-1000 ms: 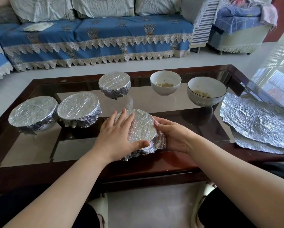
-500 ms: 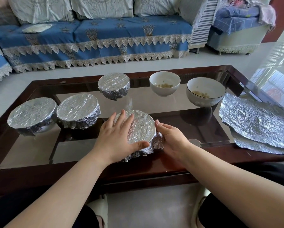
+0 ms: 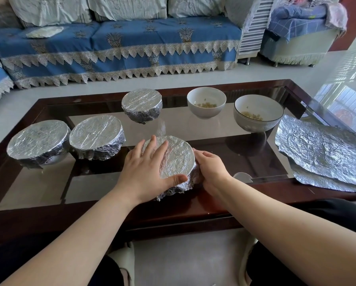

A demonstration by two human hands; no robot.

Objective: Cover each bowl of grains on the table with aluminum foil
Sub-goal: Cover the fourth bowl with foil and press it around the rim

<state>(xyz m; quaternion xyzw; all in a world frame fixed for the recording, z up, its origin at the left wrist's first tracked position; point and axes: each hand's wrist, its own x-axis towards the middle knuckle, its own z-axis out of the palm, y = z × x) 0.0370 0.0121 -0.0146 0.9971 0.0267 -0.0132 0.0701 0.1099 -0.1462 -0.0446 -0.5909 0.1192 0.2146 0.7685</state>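
A foil-covered bowl stands near the table's front edge. My left hand lies flat on its foil top, thumb along the near rim. My right hand cups the bowl's right side, fingers curled against the foil skirt. Three other foil-covered bowls stand further off: one at the far left, one beside it, one at the back. Two uncovered white bowls holding grains sit at the back right, a smaller one and a dark-rimmed one. Loose foil sheets lie at the right.
The bowls stand on a glass-topped coffee table with a dark wooden frame. A blue sofa runs behind it and an armchair is at the back right. My knees are under the table's near edge.
My right hand has slid from the bowl's near right side up along its right edge, fingers now wrapped closer to the rim. My left hand stays flat on top.
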